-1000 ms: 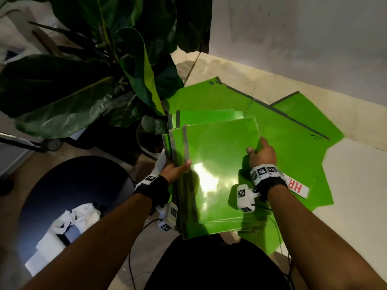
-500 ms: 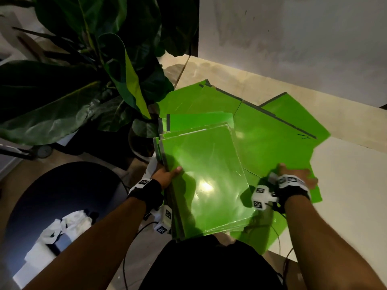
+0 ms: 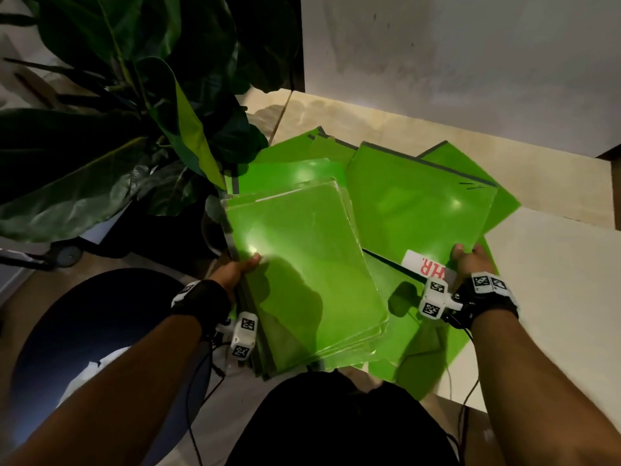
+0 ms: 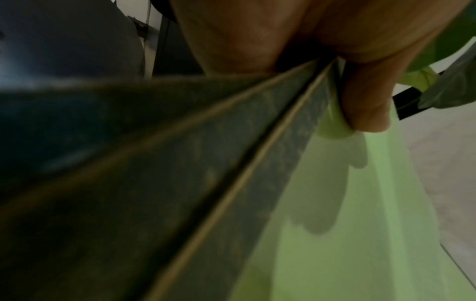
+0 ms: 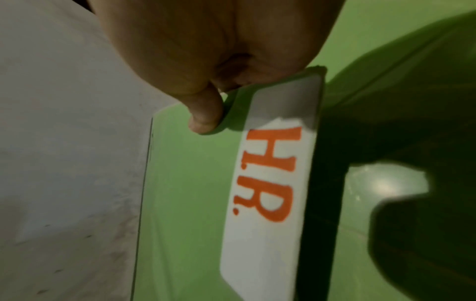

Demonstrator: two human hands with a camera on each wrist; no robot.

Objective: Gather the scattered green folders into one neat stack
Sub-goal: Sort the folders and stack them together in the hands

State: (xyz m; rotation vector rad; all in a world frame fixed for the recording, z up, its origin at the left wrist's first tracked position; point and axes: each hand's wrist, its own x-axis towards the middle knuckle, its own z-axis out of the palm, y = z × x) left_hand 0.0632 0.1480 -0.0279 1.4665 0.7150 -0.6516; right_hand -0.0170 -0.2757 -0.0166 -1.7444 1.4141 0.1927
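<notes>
My left hand grips the left edge of a stack of green folders, thumb on the top cover; the left wrist view shows the thumb pressed on the stack's edges. To the right lies a green folder with a white "H.R." label, and my right hand pinches its near corner. In the right wrist view the thumb sits on that corner beside the label. More green folders lie fanned on the table behind.
A large potted plant crowds the left, its leaves touching the stack's far corner. The pale table runs right, with a white wall behind. A dark round seat with white cloth is lower left.
My right hand left the held stack's right edge, moved right and took hold of the H.R. folder's corner. The left hand kept holding the stack, which tilted slightly.
</notes>
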